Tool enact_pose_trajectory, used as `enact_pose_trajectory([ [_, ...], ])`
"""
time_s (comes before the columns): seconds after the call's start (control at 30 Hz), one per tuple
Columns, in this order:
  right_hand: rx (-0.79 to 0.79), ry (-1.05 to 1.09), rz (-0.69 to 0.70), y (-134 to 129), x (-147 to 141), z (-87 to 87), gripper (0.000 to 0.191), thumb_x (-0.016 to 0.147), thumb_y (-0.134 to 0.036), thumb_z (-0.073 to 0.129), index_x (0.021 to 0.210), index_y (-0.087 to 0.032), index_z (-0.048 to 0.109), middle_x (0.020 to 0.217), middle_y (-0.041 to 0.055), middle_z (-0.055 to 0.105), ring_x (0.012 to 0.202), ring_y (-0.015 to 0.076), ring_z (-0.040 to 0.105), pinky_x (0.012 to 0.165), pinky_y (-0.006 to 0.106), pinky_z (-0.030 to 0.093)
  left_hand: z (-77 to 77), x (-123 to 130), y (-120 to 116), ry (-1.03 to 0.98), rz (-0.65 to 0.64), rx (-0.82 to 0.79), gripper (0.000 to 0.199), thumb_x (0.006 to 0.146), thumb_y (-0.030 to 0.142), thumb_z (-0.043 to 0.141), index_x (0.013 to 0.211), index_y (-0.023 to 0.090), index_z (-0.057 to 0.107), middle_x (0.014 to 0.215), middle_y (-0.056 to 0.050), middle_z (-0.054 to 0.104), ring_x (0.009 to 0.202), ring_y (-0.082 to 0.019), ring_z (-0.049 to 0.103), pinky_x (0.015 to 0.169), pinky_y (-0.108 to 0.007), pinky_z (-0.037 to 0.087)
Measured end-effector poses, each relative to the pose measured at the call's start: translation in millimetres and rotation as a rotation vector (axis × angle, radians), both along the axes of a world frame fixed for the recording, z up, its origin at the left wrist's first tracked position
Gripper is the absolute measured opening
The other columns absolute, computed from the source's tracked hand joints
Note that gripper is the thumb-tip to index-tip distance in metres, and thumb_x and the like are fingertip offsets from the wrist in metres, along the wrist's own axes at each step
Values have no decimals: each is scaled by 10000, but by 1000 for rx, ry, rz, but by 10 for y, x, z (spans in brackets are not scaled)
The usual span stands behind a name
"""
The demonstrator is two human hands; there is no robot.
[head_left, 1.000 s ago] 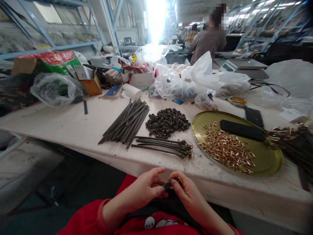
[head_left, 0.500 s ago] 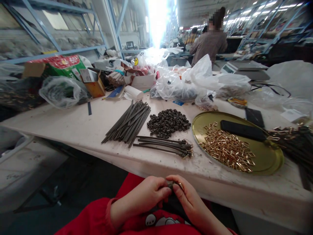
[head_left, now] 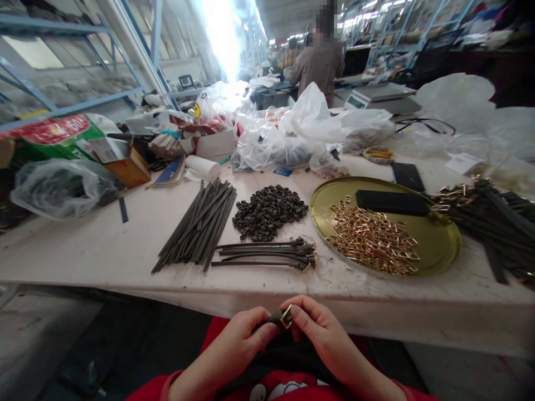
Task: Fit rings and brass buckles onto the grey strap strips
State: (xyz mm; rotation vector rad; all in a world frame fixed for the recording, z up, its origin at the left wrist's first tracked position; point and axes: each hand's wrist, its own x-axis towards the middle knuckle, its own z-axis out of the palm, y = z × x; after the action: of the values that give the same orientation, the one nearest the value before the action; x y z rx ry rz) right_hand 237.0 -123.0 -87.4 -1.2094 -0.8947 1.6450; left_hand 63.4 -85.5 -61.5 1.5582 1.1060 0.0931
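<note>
My left hand (head_left: pixel 244 337) pinches a dark strap (head_left: pixel 274 319) just in front of the table edge, above my lap. At the strap's end sits a gold buckle (head_left: pixel 286 316), which the thumb and fingers of my right hand (head_left: pixel 314 324) grip. Most of the strap is hidden by my left hand. Beyond them on the table lie several straps with buckles (head_left: pixel 263 255) in a row. Behind these are a stack of dark flat strips (head_left: pixel 196 225) and a heap of small dark loops (head_left: pixel 271 213). Loose gold buckles (head_left: pixel 371 236) fill part of a round gold tray (head_left: pixel 449 245).
A black flat object (head_left: pixel 393 202) lies in the tray. More dark straps (head_left: pixel 497 217) pile up at the right. Plastic bags (head_left: pixel 284 145), a paper roll (head_left: pixel 203 166) and boxes (head_left: pixel 127 164) line the back. A person (head_left: pixel 320 64) stands beyond, facing away.
My hands have drawn slightly apart, and the gold buckle on the strap now shows clearly between them. The view has swung right, so the table's things appear farther left.
</note>
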Motion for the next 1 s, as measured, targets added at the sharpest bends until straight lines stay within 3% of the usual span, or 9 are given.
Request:
enact_pose_trajectory([
  [0.17,2,-6,-18,82,19,-64,434,811,-544,467,946,-151,594,632,-7,555,585,129,498,586,259,406,4,33,150,14,-13,6,332,852,433,390,718,152,506,649,35,464,616,-115,423,547,-205,328],
  [0.27,170,-250,-14,172,86,-74,430,749,-486,587,1045,-177,550,810,35,613,717,173,558,667,296,452,92,120,351,96,-85,100,313,868,391,385,729,157,540,677,22,525,660,-133,484,589,-213,358],
  [0.33,285,-499,-31,284,180,-77,322,752,-415,605,976,-188,563,846,45,618,743,185,572,684,309,464,135,210,526,196,-141,247,242,861,358,437,803,168,576,741,10,579,708,-151,529,629,-227,383],
  [0.4,382,-742,-77,429,306,-99,227,803,-390,540,900,-188,574,826,56,618,747,203,581,691,340,473,123,301,713,281,-180,493,180,836,307,514,951,184,579,891,-18,610,822,-177,557,716,-255,409],
  [0.5,533,-1096,-163,650,483,-215,261,823,-392,511,949,-177,589,935,108,621,885,272,576,791,442,465,-8,400,962,373,-290,863,364,808,261,579,1156,194,495,1154,-69,552,1035,-232,507,857,-335,396],
  [0.57,598,-1244,-189,767,539,-348,358,829,-405,500,1083,-160,557,1100,151,584,1035,315,528,878,495,433,-118,437,1082,442,-383,988,433,802,265,587,1204,172,455,1203,-93,527,1067,-257,486,864,-370,395],
  [0.7,596,-1273,-189,879,480,-613,518,871,-431,403,1285,-121,375,1268,196,482,1161,309,471,917,483,444,-215,498,1179,532,-497,1096,300,843,219,501,1127,123,487,1020,-94,591,901,-237,541,758,-358,422],
  [0.87,723,-1262,-174,845,406,-799,519,865,-449,385,1293,-160,345,1262,180,493,1155,313,493,887,494,477,-156,639,1133,524,-634,1186,112,857,188,475,871,106,550,844,-76,596,779,-219,546,665,-342,421],
  [1.0,822,-1253,-218,927,410,-905,539,843,-481,396,1281,-170,369,1196,179,537,1059,327,562,814,492,515,-122,712,1141,601,-573,1099,119,865,202,459,862,128,552,848,-56,618,751,-205,576,645,-327,450],
])
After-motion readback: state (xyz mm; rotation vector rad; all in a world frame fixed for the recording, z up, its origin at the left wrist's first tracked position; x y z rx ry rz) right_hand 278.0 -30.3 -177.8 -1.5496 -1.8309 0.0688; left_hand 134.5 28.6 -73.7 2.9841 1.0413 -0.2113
